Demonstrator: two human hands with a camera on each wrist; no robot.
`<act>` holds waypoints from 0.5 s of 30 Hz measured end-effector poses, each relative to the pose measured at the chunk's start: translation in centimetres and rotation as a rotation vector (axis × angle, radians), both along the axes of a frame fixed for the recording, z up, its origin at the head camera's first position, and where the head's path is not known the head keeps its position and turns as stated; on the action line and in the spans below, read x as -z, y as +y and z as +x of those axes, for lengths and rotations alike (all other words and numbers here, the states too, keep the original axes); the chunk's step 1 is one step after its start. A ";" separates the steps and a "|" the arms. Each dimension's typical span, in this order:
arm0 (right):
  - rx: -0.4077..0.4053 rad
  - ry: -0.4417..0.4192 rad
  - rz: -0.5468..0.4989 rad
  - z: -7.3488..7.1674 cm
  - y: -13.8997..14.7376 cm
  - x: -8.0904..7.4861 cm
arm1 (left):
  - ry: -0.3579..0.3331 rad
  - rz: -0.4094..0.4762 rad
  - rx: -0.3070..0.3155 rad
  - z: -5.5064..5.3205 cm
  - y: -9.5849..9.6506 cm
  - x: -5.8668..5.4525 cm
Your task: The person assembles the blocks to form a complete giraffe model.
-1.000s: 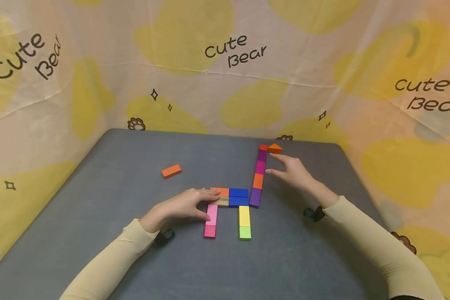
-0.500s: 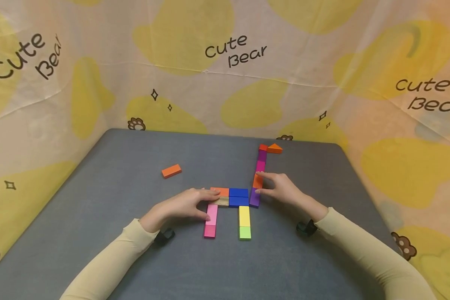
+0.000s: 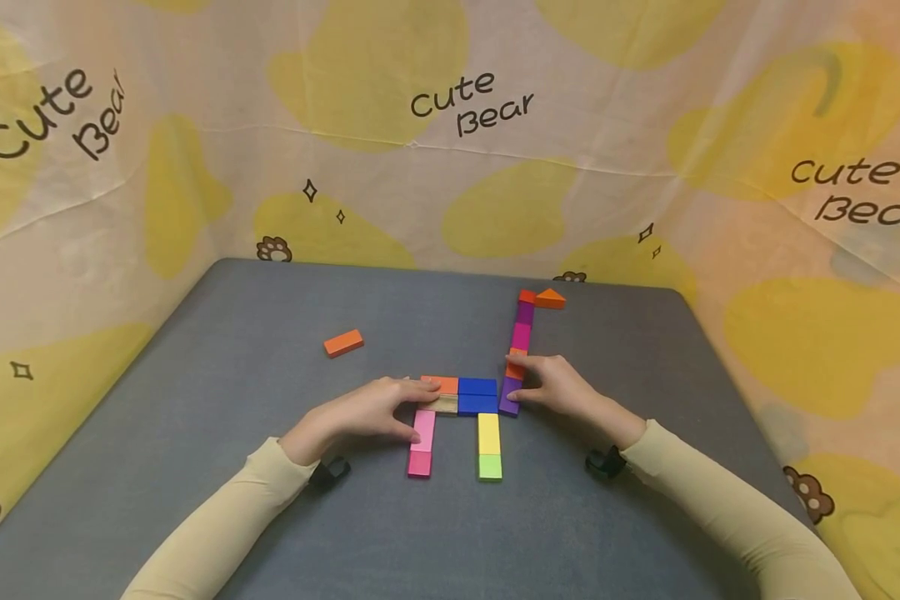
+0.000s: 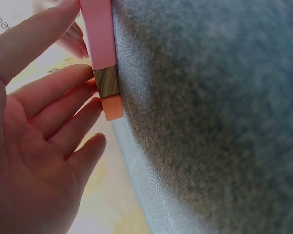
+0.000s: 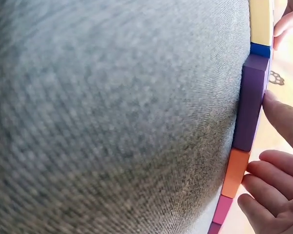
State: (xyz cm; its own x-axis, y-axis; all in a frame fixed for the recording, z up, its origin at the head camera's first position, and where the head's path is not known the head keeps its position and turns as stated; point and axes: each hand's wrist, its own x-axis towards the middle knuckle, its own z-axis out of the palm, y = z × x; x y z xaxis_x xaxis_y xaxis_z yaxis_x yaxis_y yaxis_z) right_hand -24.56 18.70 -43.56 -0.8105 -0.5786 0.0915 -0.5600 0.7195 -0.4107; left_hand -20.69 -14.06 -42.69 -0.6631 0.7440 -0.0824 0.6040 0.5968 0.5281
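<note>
On the grey table, a flat figure of coloured blocks lies before me. My left hand (image 3: pixel 371 408) rests its fingertips on an orange block (image 3: pixel 447 385) and a wood-grained block (image 3: pixel 447 405), with its thumb on a pink block (image 3: pixel 423 422). Two blue blocks (image 3: pixel 477 395) adjoin these on the right. My right hand (image 3: pixel 566 387) touches a slanting column, fingers at its orange block (image 5: pixel 236 173) and thumb at the purple block (image 5: pixel 251 105). The purple block's near end sits right by the blue ones. Both hands have extended, relaxed fingers.
Magenta (image 3: pixel 521 337), dark purple (image 3: pixel 525 312) and red (image 3: pixel 527 297) blocks continue the column, with an orange triangle (image 3: pixel 551 300) beside the top. A loose orange block (image 3: pixel 343 343) lies back left. Yellow (image 3: pixel 489 434) and green (image 3: pixel 490 467) blocks form one leg; a printed cloth (image 3: pixel 465 200) surrounds the table.
My right hand has come down from the column's upper part to its lower orange and purple blocks. My left hand has stayed in place.
</note>
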 end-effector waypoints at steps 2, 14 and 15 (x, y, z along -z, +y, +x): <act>0.004 -0.006 0.001 0.0 0.0 0.0 | 0.000 0.000 0.002 0.0 0.0 0.0; 0.007 -0.042 -0.009 0.0 0.1 0.2 | 0.025 0.036 -0.026 -0.2 0.2 0.0; 0.006 -0.043 -0.008 0.0 0.1 0.2 | 0.036 0.054 -0.032 -0.3 0.2 0.0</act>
State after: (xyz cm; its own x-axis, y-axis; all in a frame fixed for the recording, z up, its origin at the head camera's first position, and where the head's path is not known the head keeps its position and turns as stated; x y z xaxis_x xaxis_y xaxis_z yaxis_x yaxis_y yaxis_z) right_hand -24.52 18.81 -43.78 -0.8175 -0.5727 0.0611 -0.5370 0.7196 -0.4403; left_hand -20.95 -13.85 -42.74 -0.6883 0.7252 -0.0184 0.6046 0.5874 0.5380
